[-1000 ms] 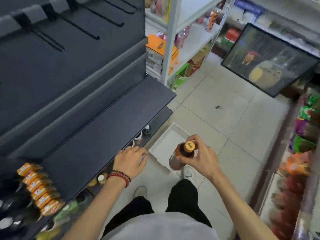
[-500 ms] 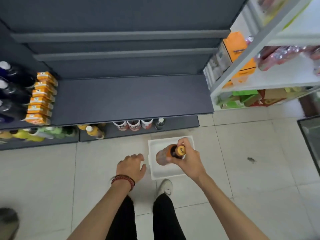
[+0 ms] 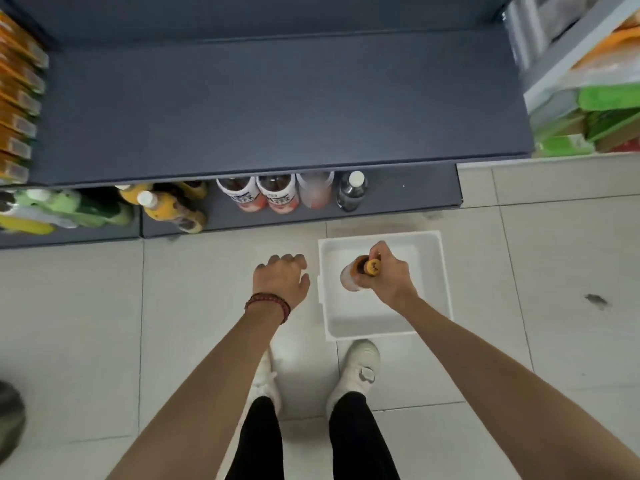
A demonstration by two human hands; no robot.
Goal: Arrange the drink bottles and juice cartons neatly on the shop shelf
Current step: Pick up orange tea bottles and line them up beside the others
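Bottle with an orange cap and a pale, reddish-brown body hangs over the white bin on the tiled floor; the right hand pinches it round the neck just under the cap. A small dark mark sits on the cap, too small to read. The left hand hangs beside the bin with loosely curled fingers and holds nothing; a red and dark beaded bracelet circles its wrist. On the bottom shelf, two bottles with white labels stand side by side; their dark print is blurred past reading. To their right come a pinkish bottle and a dark bottle with a white cap. To their left are yellow bottles and green bottles. Orange cartons line the left end of the grey upper shelf; their labels cannot be read.
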